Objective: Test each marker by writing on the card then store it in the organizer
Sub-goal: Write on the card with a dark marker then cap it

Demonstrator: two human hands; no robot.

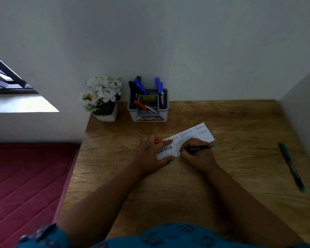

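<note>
A white card (pixel 199 134) lies on the wooden desk (pixel 168 185), covered with several handwritten words in different colours. My left hand (pixel 150 153) presses flat on the card's left end, and a small red cap (pixel 158 141) pokes out between its fingers. My right hand (pixel 195 154) grips a black marker (pixel 197 148) with a red band and a green rear end, its tip on the card. The grey organizer (pixel 166 111) stands at the back with blue, black and red markers inside. A capped green marker (pixel 292 167) lies on the desk at the right.
A white pot of white flowers (pixel 102 97) stands left of the organizer against the wall. A red mattress (pixel 25 176) lies beside the desk on the left. A white side wall (pixel 301 113) bounds the desk on the right.
</note>
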